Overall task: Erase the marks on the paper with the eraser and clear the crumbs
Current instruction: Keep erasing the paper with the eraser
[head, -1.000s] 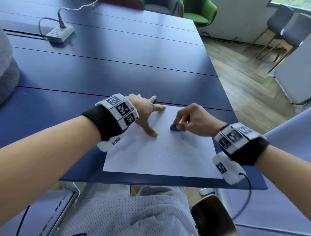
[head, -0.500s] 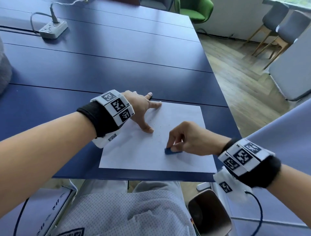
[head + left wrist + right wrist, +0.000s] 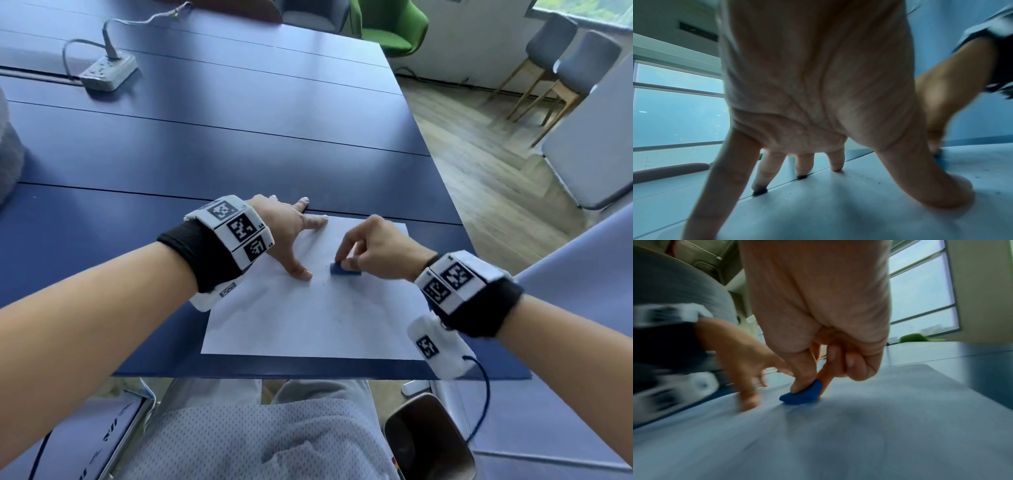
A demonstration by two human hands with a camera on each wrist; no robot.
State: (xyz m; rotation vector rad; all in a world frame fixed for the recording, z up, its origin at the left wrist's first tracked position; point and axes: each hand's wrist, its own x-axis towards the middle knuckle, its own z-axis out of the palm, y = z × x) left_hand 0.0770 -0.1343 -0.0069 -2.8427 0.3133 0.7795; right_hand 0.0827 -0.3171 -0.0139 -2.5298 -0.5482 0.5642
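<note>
A white sheet of paper lies near the front edge of the blue table. My left hand presses flat on the paper's upper left part, fingers spread and straight. My right hand pinches a small blue eraser between thumb and index finger and holds it down on the sheet, just right of the left thumb. In the right wrist view the eraser touches the paper. Small dark crumbs are scattered on the sheet near the left thumb.
A grey power strip with its cable sits at the table's far left. A green chair and grey chairs stand beyond the table on a wooden floor. The table's front edge runs just below the paper, above my lap.
My right hand slid the eraser down toward the paper's lower middle, then back up beside the left thumb. The left hand stayed pressed on the sheet.
</note>
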